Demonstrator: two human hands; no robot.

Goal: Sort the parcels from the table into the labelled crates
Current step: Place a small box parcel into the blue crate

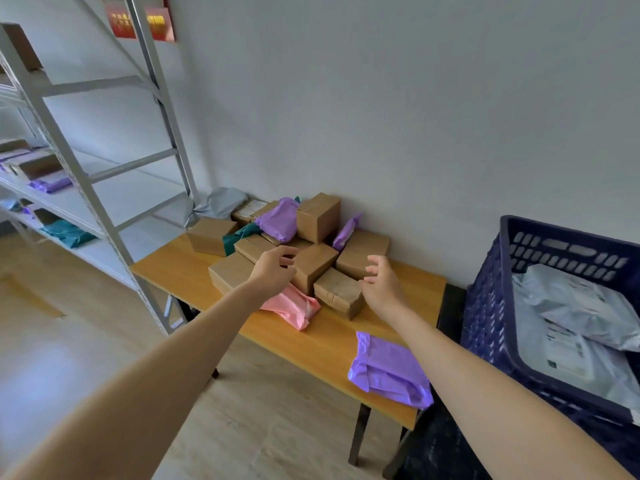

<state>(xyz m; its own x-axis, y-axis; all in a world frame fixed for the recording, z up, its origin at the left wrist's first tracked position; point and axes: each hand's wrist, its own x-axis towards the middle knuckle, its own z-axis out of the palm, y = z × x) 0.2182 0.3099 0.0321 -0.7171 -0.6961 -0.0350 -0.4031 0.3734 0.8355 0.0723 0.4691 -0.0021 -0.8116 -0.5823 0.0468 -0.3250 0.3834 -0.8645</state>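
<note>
A heap of parcels lies on the orange table (304, 344) against the wall: several brown cardboard boxes, purple bags, a teal bag, a grey bag. My left hand (273, 270) hovers open over a brown box (313, 266) in the middle of the heap, fingers curled, holding nothing. My right hand (381, 282) is open beside another small brown box (339, 292) at the heap's front, fingers near its right end. A pink bag (294, 306) lies under my left wrist. A flat purple bag (389, 370) rests alone at the table's near edge.
A dark blue plastic crate (491, 306) stands right of the table and holds grey-white mailer bags (581, 323). A grey metal shelf rack (104, 202) with a few parcels stands to the left. Wooden floor lies in front of the table.
</note>
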